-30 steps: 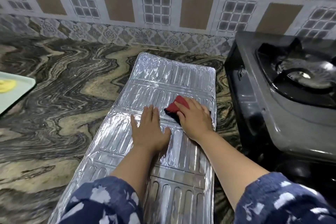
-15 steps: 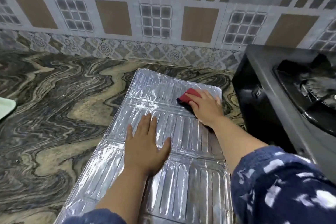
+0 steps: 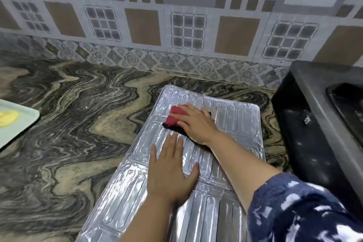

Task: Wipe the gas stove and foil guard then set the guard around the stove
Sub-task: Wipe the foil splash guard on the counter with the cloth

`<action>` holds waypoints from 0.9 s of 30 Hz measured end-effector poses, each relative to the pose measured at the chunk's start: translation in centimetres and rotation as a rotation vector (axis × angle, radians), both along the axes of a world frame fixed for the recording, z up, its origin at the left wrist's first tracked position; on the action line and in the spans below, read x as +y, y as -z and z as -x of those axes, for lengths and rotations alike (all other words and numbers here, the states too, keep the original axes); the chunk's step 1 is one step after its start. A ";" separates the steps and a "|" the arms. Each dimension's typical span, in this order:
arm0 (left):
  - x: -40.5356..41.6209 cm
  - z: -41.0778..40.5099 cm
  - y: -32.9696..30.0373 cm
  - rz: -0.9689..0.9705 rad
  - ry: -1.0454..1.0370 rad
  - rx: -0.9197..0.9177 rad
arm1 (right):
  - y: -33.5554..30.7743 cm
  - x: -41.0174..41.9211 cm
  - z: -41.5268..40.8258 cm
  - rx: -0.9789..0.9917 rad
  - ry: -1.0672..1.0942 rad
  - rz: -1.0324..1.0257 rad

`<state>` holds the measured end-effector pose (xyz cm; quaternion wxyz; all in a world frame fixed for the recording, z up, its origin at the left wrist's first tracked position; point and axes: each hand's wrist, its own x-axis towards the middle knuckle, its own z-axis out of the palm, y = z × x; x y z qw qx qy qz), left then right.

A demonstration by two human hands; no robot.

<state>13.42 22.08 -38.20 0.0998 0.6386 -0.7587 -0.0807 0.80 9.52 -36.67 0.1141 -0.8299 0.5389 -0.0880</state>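
Observation:
The silver foil guard point(image 3: 235, 124) lies flat and unfolded on the marbled countertop, running from the near edge toward the wall. My right hand point(image 3: 196, 124) presses a red and black cloth point(image 3: 174, 119) onto the guard's far panel, left of its middle. My left hand point(image 3: 169, 175) rests flat with spread fingers on the guard's middle panel and holds nothing. The black gas stove point(image 3: 314, 124) stands at the right, cut off by the frame edge, close to the guard's right side.
A pale green tray point(image 3: 17, 129) with something yellow on it sits at the left edge. The swirled countertop point(image 3: 78, 133) stretches between tray and guard. A patterned tiled wall point(image 3: 176, 35) rises behind the counter.
My right hand has carried the cloth from the guard's middle up to the far panel, then leftward across it. My left hand stays pressed on the guard. The view has tilted up.

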 end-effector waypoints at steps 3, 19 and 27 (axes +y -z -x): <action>-0.1 0.1 -0.1 0.008 0.002 0.007 | 0.1 -2.9 -0.7 0.017 -0.004 -0.019; -0.4 -0.1 0.1 -0.043 -0.020 -0.025 | -0.2 -2.3 -2.7 0.027 0.012 -0.073; -1.2 -0.3 -1.2 -0.207 0.004 -0.051 | -4.2 4.6 5.0 -0.007 0.239 -0.118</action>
